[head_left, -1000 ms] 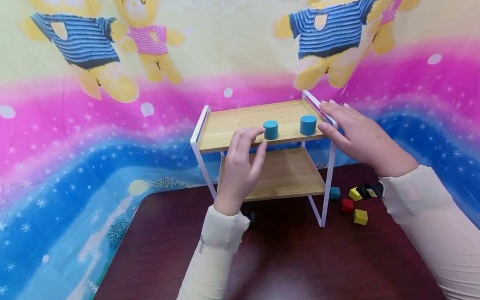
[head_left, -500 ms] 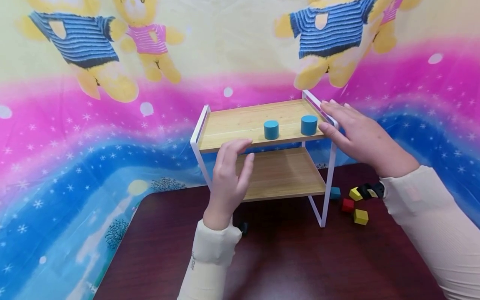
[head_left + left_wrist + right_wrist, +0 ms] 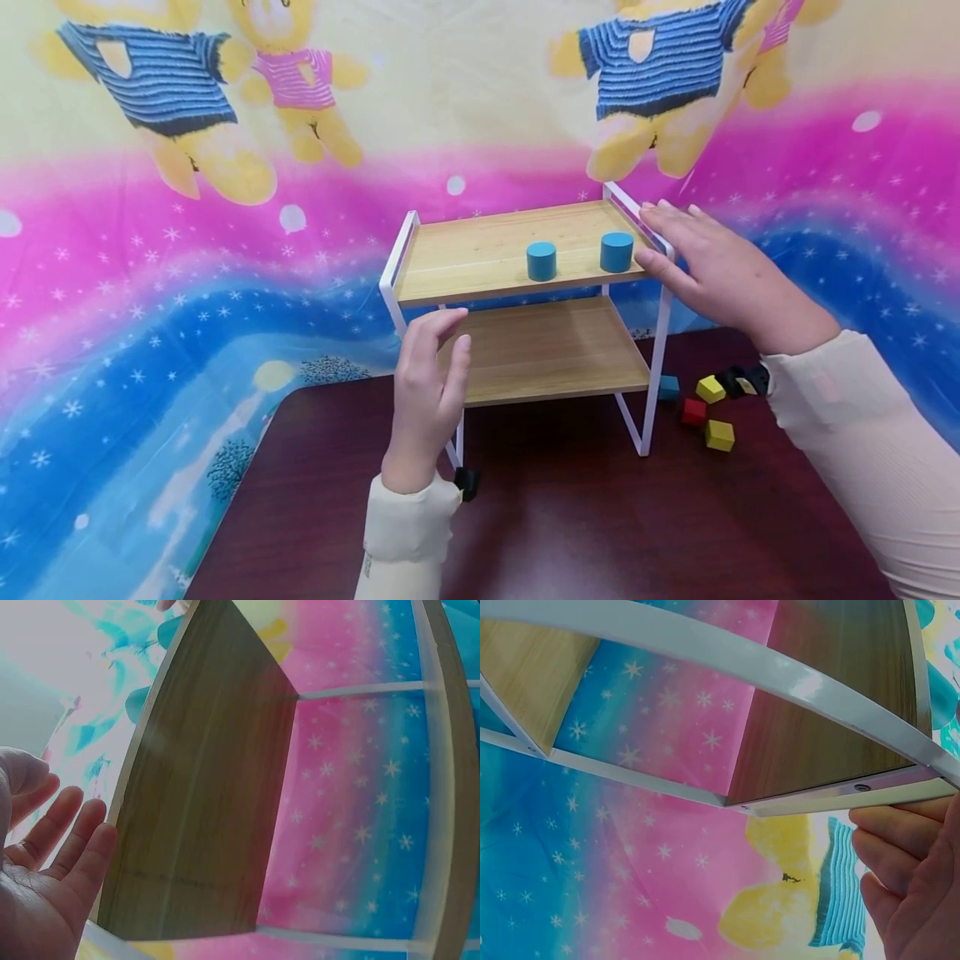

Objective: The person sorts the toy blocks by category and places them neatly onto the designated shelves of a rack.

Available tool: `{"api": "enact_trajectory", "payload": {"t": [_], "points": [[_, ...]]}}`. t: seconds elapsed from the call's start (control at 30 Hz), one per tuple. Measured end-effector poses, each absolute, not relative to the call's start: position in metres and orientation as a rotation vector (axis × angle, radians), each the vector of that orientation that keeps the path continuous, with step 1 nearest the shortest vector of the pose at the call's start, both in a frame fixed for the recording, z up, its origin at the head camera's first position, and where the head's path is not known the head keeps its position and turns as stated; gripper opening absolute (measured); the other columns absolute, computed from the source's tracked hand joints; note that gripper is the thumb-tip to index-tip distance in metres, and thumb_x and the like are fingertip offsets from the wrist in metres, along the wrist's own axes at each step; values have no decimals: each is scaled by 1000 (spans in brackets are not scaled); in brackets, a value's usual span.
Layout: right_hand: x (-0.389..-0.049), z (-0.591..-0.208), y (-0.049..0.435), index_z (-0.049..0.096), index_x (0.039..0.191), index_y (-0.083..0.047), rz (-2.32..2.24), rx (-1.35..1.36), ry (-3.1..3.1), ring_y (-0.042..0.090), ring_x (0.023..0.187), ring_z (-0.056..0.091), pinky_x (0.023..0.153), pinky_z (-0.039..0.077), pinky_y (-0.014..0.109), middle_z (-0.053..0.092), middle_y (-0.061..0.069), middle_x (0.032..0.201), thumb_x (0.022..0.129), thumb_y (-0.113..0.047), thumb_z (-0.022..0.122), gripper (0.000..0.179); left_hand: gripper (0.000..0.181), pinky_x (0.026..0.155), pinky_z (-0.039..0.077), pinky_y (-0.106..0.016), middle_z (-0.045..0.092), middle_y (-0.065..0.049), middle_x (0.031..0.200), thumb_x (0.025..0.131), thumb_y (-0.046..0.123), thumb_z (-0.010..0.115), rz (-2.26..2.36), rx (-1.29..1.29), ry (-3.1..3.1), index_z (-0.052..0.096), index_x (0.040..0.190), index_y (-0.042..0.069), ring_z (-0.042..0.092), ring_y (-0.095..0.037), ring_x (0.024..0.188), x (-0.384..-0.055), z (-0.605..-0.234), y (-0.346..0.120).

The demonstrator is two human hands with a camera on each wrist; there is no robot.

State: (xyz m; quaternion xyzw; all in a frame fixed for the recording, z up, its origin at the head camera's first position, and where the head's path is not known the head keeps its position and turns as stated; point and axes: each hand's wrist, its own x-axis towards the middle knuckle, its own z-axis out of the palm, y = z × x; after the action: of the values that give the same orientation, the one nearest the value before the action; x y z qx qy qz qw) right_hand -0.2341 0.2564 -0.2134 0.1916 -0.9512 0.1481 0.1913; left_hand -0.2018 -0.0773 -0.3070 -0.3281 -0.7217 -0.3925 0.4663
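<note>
Two blue cylinder blocks stand upright on the top board of a small two-tier shelf (image 3: pixel 480 237): one block (image 3: pixel 542 262) near the front edge, the other block (image 3: pixel 617 252) farther right. My left hand (image 3: pixel 427 392) holds nothing and hovers in front of the shelf's left side, fingers loosely bent and thumb apart. In the left wrist view its fingers (image 3: pixel 75 832) overlap the board's edge. My right hand (image 3: pixel 720 275) lies with extended fingers at the white right rail (image 3: pixel 637 218), thumb beside the right block. The right wrist view shows its fingertips (image 3: pixel 870 817) right at that rail.
On the dark red table (image 3: pixel 570 517), right of the shelf, lie a blue block (image 3: pixel 668 388), a red block (image 3: pixel 693 412) and two yellow ones, a rear yellow block (image 3: pixel 710 389) and a front yellow block (image 3: pixel 720 436). A patterned cloth (image 3: pixel 465 100) hangs behind.
My left hand has drawn away from the left blue cylinder, moving left and down toward me. The right hand and both cylinders stay in place.
</note>
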Motion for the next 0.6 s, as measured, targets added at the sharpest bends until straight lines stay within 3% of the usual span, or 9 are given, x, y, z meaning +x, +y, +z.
{"api": "enact_trajectory", "payload": {"t": [0.2, 0.6], "points": [[-234, -213, 257, 23, 162, -13, 400, 565, -2667, 39, 154, 15, 121, 13, 63, 23, 18, 166, 104, -51, 46, 73, 28, 103, 49, -27, 62, -16, 124, 101, 7, 57, -968, -761, -1775, 62, 128, 1, 60, -27, 115, -201, -316, -89], [-235, -212, 257, 22, 163, -14, 396, 531, -2695, 43, 153, 15, 114, 21, 71, 22, 19, 166, 103, -51, 50, 76, 29, 102, 48, -21, 63, -16, 119, 97, -2, 59, -1028, -644, -1806, 62, 126, -1, 62, -29, 111, -199, -328, -105]]}}
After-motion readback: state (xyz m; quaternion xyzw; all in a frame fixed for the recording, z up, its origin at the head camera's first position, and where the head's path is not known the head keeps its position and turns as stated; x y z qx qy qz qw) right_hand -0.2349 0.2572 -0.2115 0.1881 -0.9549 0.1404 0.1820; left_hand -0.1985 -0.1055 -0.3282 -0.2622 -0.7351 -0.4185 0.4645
